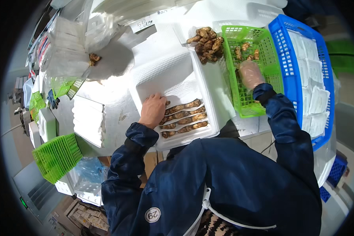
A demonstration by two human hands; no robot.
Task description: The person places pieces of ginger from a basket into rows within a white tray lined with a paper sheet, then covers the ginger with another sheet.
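My left hand rests at the left side of a white foam box, its fingertips by the end of a row of brown, knobbly mushroom-like pieces. Several such rows lie in the box near my body, parted by white liner sheet. My right hand, in a thin clear glove, reaches down into a green plastic basket; whether it holds anything is hidden. A few brown pieces lie in that basket beyond my fingers. A heap of similar pieces sits between box and basket.
Right of the green basket stands a blue crate with white packets. At left are a folded white sheet stack, plastic-wrapped white stacks, two brown pieces and nested green baskets. A marked paper lies at the back.
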